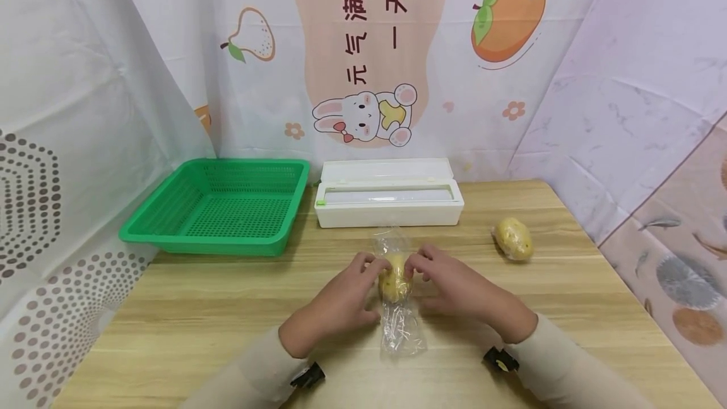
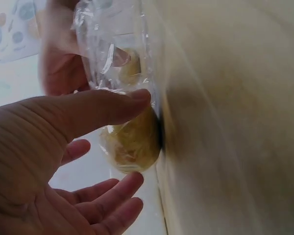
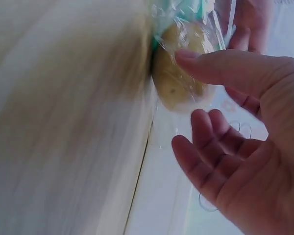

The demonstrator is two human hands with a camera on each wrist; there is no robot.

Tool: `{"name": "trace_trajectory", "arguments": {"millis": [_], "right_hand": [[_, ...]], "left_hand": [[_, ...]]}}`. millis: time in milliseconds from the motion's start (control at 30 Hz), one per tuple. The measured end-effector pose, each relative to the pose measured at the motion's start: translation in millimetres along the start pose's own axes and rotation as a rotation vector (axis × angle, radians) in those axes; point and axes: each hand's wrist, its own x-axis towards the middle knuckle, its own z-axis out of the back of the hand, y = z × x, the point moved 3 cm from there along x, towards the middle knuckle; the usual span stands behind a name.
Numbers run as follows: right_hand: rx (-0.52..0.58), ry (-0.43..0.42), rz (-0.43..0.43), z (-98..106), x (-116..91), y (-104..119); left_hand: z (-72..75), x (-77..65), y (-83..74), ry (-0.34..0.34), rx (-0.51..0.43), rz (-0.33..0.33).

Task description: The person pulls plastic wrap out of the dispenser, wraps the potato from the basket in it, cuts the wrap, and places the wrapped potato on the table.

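Note:
A yellow potato [image 1: 396, 285] lies on the table between the two hands, wrapped in clear plastic film [image 1: 401, 333] that spreads out in front of it and behind it. The left hand [image 1: 348, 295] is at the potato's left side, fingers near its top. In the left wrist view its thumb [image 2: 115, 108] lies across the wrapped potato, well apart from the other fingers. On the other side is the right hand [image 1: 459, 283], its index finger at the potato. The right wrist view shows that thumb [image 3: 220, 68] over the film, with the other fingers loosely bent and apart.
A second film-wrapped potato [image 1: 514, 239] lies on the right of the wooden table [image 1: 227, 320]. Behind the hands stands a white cling film box [image 1: 389, 214], lid raised, a roll inside. A green plastic basket [image 1: 216, 245] stands at the back left. Printed cloth hangs around the table.

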Motion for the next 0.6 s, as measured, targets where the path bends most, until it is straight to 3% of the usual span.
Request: {"name": "trace_trajectory", "arguments": {"millis": [233,600], "right_hand": [[-0.127,-0.049,0.125,-7.8,1.6,14.1],[-0.114,-0.039,0.128,-5.8,2.6,10.9]], "left_hand": [[-5.1,1.5,-0.5,-0.008,-0.017,-0.023],[-0.7,1.4,-1.3,0.006,-0.012,-0.069]]}}
